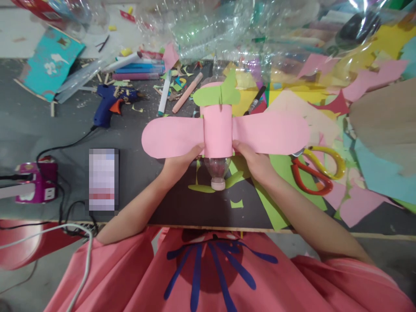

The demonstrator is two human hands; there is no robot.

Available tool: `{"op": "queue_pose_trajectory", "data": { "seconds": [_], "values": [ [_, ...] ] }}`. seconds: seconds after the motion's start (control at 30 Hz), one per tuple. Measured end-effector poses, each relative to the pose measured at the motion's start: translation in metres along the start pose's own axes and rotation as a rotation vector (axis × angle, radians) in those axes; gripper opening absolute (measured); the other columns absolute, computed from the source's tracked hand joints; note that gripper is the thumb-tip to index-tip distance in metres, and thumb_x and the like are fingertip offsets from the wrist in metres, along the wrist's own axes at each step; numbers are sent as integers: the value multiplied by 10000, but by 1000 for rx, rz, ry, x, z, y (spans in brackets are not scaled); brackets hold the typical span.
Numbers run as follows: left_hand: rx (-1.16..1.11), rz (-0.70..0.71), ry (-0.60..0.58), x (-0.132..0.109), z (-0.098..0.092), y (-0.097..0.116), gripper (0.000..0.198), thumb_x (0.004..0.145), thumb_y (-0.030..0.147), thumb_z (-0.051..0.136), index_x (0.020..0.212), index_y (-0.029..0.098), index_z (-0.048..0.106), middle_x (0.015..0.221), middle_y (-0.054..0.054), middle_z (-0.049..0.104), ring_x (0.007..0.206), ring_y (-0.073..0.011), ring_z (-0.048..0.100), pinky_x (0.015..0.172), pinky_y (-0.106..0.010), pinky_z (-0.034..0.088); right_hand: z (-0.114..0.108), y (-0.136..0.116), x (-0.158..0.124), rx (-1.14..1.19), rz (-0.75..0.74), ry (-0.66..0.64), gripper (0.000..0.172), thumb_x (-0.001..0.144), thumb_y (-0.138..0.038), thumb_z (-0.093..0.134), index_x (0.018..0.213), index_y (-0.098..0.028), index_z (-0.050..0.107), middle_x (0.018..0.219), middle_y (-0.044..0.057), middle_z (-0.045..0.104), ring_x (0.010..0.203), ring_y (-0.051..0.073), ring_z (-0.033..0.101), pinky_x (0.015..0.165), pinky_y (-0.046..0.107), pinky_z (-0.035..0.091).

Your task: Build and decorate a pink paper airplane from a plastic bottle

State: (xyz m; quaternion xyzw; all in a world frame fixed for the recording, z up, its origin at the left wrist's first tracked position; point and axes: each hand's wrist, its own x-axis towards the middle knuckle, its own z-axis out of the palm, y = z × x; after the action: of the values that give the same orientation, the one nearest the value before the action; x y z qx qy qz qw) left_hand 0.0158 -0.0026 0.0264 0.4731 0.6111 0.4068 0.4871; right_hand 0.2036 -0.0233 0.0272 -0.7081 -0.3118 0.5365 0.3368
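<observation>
I hold a clear plastic bottle (217, 167) lying with its pink cap (218, 185) toward me. Pink paper (217, 130) wraps its body, and two long pink paper wings (169, 138) stick out left and right. A green paper tail piece (218, 93) sits at the far end. My left hand (182, 162) grips the bottle's left side under the left wing. Gripping the right side under the other wing is my right hand (255, 162). Both hands have fingers curled round the bottle.
A blue glue gun (110, 104) with its cord lies at the left, by markers (139, 69) and a phone (103, 180). Red-and-yellow scissors (316, 167) lie right of my right hand. Coloured paper scraps (357, 86) and clear bottles (208, 30) crowd the back and right.
</observation>
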Motion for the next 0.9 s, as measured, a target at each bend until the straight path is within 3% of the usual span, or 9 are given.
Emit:
{"op": "queue_pose_trajectory", "data": {
  "seconds": [0.1, 0.23, 0.43, 0.63, 0.9],
  "values": [
    [34, -121, -56, 0, -3, -1, 346, 586, 468, 707, 625, 218, 471, 720, -64, 629, 956, -291, 643, 990, -464, 488, 0, -3, 0, -11, 40, 26, 483, 636, -591, 704, 968, -240, 728, 1160, 45, 706, 1164, 306, 614, 1084, 482, 428],
    [91, -187, -51, 0, -6, -1, 314, 554, 439, 687, 574, 211, 471, 711, -72, 629, 944, -311, 640, 980, -511, 487, 0, -5, -1, -37, 62, 50, 518, 629, -611, 692, 967, -219, 723, 1125, 74, 711, 1140, 328, 624, 1037, 467, 479],
    [119, -179, -92, -1, -8, 1, 305, 590, 435, 687, 528, 204, 499, 624, -42, 605, 766, -250, 641, 899, -457, 525, 1, -6, -2, -22, 86, 64, 556, 600, -607, 716, 995, -217, 711, 1185, 74, 690, 1184, 321, 599, 1079, 470, 440],
    [90, -185, -93, -1, -6, 0, 301, 581, 425, 705, 581, 197, 508, 737, -67, 639, 933, -292, 638, 980, -492, 478, 0, 2, 2, -6, 29, 55, 553, 624, -600, 713, 1023, -217, 697, 1217, 75, 676, 1208, 291, 587, 1095, 471, 414],
    [35, -155, -163, -2, -8, -1, 306, 620, 415, 727, 563, 204, 514, 599, -40, 570, 989, -299, 632, 1040, -481, 448, 0, 0, 1, -11, 12, 38, 580, 624, -621, 705, 1025, -202, 689, 1270, 96, 644, 1245, 305, 557, 1124, 493, 372]
  ]
}}
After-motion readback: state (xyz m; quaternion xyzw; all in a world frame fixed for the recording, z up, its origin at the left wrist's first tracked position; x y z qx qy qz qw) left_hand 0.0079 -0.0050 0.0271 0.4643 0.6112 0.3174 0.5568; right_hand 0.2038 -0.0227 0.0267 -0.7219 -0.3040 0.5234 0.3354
